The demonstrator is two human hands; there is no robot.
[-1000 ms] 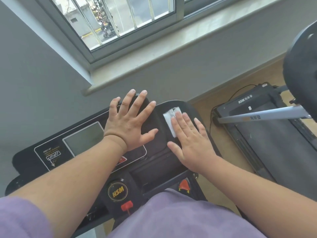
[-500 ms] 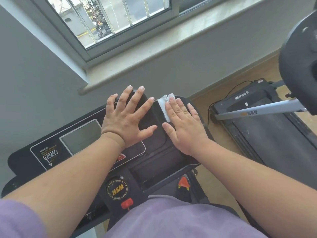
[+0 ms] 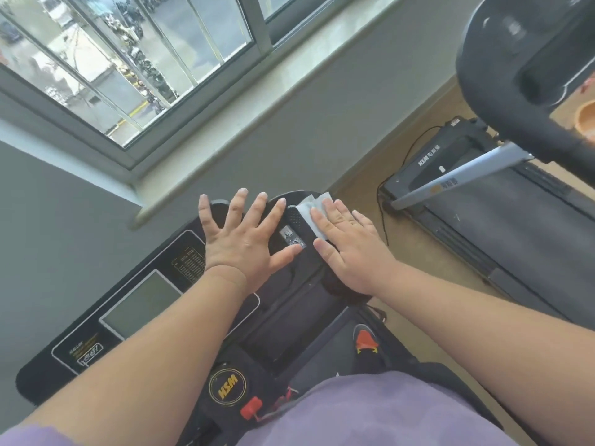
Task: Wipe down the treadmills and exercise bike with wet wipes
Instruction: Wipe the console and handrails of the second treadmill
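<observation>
1. A purple shirt [image 3: 370,413] was seen nearest the camera, at 6 o'clock in the view, with 2 bare forearms reaching forward from it.
2. Just beyond the shirt, a round HSM badge [image 3: 227,387] and a red safety clip [image 3: 251,408] were found on the lower part of the black treadmill console [image 3: 135,320].
3. A grey display screen [image 3: 140,305] was set into the console at 9 o'clock from the badge, partly covered by the left forearm.
4. The left hand [image 3: 241,243] was laid flat on the upper console, its fingers straight and spread wide, with nothing gripped.
5. A small QR sticker [image 3: 294,241] was visible between the 2 hands, just beside the left thumb.
6. The right hand [image 3: 351,249] was pressed flat at 3 o'clock from the left hand, fingers straight and close together.
7. The white wet wipe [image 3: 310,209] was held under the right fingers against the console's far right corner, its edge showing at 11 o'clock from the fingertips.
8. A second treadmill [image 3: 502,214] was stood on the wooden floor [image 3: 418,252] at 2 o'clock, with a silver upright and a black cable beside it.
9. A black padded handlebar [image 3: 502,91] was seen at 1 o'clock, above that treadmill.
10. Farthest away, a window [image 3: 128,59] and its pale sill [image 3: 257,101] were set in the grey wall from 10 to 12 o'clock.
</observation>
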